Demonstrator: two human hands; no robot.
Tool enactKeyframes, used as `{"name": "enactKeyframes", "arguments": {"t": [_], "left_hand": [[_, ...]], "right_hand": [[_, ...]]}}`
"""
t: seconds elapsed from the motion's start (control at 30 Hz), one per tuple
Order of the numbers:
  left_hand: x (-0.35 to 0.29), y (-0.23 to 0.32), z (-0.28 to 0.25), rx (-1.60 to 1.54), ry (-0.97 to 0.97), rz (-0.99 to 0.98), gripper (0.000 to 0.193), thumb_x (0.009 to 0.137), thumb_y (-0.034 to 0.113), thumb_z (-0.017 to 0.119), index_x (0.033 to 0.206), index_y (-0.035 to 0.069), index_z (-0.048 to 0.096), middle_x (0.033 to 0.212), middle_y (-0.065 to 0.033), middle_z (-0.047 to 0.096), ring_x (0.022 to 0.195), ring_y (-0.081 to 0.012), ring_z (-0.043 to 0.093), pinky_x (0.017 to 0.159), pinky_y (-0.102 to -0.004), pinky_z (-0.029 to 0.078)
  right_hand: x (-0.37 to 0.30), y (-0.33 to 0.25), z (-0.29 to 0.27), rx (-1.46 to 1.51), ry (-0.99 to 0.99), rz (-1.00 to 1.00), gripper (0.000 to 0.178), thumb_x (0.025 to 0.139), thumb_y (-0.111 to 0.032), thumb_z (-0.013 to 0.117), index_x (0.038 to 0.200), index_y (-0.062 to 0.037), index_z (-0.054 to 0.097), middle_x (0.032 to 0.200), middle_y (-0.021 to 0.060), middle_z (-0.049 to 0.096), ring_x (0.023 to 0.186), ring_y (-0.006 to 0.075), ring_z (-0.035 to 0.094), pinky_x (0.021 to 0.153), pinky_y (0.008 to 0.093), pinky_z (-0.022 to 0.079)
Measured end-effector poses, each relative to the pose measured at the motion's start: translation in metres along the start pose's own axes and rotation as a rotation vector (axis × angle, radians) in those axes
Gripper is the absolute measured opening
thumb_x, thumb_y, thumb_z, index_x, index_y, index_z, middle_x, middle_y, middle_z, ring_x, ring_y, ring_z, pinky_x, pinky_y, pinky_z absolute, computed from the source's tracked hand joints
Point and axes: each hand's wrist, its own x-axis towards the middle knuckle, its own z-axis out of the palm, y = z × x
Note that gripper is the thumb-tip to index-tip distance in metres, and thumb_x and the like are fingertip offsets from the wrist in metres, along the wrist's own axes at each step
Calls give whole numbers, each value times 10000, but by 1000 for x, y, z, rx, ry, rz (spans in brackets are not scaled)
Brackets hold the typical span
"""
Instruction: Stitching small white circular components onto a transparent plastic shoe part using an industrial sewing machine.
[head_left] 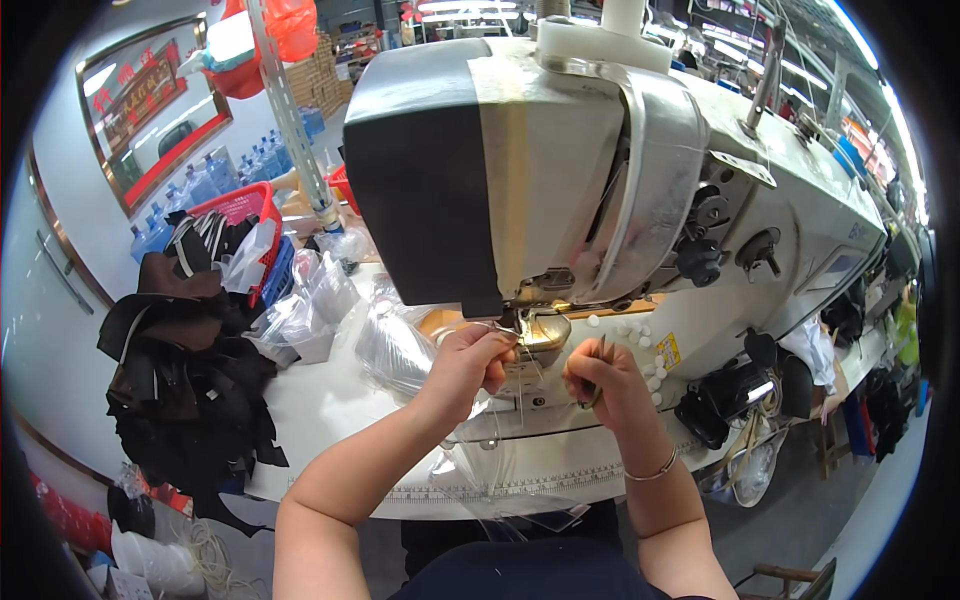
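Observation:
A large white and black sewing machine (pixel 560 170) fills the middle of the head view. My left hand (pixel 468 362) is closed in a pinch at the needle area under the machine's head. What its fingertips hold is too small to make out. Pale thread (pixel 521 385) hangs just right of these fingers. My right hand (pixel 612 385) is closed around small thread snips (pixel 598 352), their blades pointing up, a little right of the machine's narrow bed (pixel 545 335). Clear plastic sheeting (pixel 490 465) drapes over the table's front edge below my hands.
Small white round pieces (pixel 650 365) lie right of the bed. Clear plastic bags (pixel 390 340) sit to its left. Dark fabric scraps (pixel 185 380) hang over the table's left end, near a red basket (pixel 262 215). A black device (pixel 725 400) is at the right.

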Motion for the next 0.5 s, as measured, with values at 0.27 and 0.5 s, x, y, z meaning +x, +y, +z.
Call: {"name": "enactKeyframes", "arguments": {"t": [0.27,0.5], "left_hand": [[-11,-10,11,-58,45,-18,264,848,237,538,682,32,541,474,-17,471,374,-98,431,386,-221,327],[-26,10,3,256,-318,-280,371,872,371,522,793,17,603,576,-90,595,460,-142,568,447,-208,391]], "right_hand": [[21,-14,-23,43,-81,35,151,798,-160,605,683,-65,577,613,7,571,506,45,502,445,164,348],[34,-16,-34,32,-120,81,148,789,-178,617,714,-55,584,610,19,576,490,60,508,428,170,356]]}}
